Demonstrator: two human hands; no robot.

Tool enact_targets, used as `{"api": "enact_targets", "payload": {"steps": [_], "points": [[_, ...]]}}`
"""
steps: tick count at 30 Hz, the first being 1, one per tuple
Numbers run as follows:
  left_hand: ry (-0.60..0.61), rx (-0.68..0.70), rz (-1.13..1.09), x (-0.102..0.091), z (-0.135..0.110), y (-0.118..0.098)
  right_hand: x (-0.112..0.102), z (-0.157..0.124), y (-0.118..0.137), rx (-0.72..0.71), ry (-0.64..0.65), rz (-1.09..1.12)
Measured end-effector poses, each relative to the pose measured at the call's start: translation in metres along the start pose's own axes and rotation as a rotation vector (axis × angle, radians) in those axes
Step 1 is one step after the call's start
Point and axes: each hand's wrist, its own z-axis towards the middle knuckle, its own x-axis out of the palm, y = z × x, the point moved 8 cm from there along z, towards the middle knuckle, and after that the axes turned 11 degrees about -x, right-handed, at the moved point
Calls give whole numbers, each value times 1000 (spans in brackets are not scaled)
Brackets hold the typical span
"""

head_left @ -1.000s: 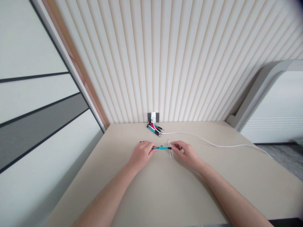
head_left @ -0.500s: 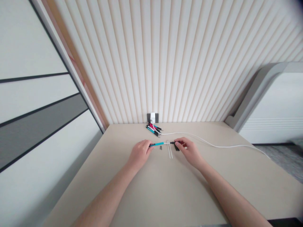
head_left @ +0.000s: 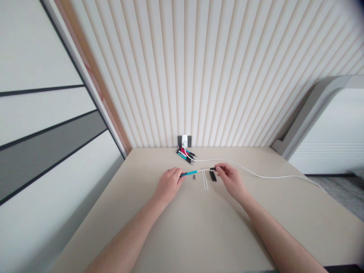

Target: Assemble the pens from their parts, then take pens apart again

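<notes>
My left hand [head_left: 170, 182] is closed around a blue pen barrel [head_left: 190, 173] held level above the table. A thin white refill [head_left: 203, 170] sticks out of its right end. My right hand [head_left: 229, 178] pinches a black pen grip [head_left: 213, 168], which sits at the right end of that refill. Two loose white refills [head_left: 205, 181] lie on the table beneath, between my hands. Beside my right fingers rest black pen grips [head_left: 212, 176]. Small dark grey pieces [head_left: 194, 177] lie near my left fingertips, too small to name.
Several assembled pens [head_left: 185, 154] in blue, red, white and black lie in a pile by the wall. A white charger [head_left: 184, 141] sits in the wall socket, and its white cable [head_left: 250, 172] runs rightward across the table [head_left: 182, 227]. A white cabinet [head_left: 51, 182] stands at left.
My right hand has moved slightly right and away from the left one, with the black grip. More of the white refill shows between them, and the loose black grips are uncovered.
</notes>
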Motion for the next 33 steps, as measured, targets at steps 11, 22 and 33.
{"api": "enact_targets", "payload": {"steps": [11,22,33], "points": [[-101,-84,-28,-10,0,7,-11,3,-4,11,-88,6],[107,306,-158,1,-14,-36,24,-6,6,-13,143,44],[177,377,-65,8,-16,-39,20,-4,11,-37,73,110]]}}
